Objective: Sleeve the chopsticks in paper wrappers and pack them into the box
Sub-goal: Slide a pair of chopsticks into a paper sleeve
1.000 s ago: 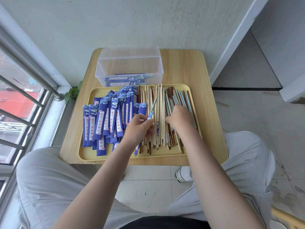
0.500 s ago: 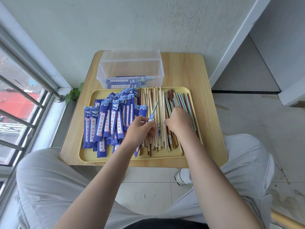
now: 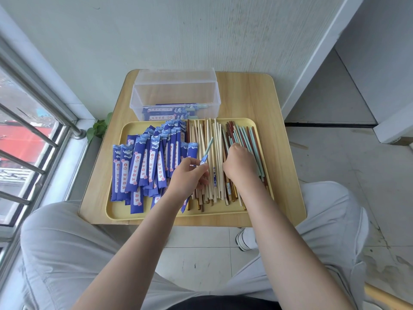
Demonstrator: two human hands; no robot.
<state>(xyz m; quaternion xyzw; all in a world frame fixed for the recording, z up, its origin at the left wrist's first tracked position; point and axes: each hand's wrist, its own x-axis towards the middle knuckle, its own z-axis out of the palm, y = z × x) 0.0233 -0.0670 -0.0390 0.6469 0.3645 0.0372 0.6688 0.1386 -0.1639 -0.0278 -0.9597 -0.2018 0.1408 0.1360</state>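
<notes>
progress: early. clear plastic box [image 3: 175, 95] at the far edge of the wooden table [image 3: 250, 97] holds only a few sleeved sets lying flat on its floor; most of its volume is unfilled. one set in hand, many loose.

item in work: blue paper wrapper [image 3: 186, 201] with a teal chopstick [image 3: 208, 149] sticking out of its top, tilted up and to the right, over the yellow tray [image 3: 169, 214]. left hand [image 3: 188, 177] pinches it, fingers curled round the wrapper's upper end.

right hand [image 3: 240, 166]: knuckles up on the loose chopsticks [image 3: 215, 153], fingers curled down into the teal ones; whether it has one clamped cannot be told.

stock remaining: heap of empty wrappers [image 3: 145, 164] on the tray's left half, blue with white label strip and pink blossoms; pale wood, dark red and teal sticks on the right half, roughly parallel.
</notes>
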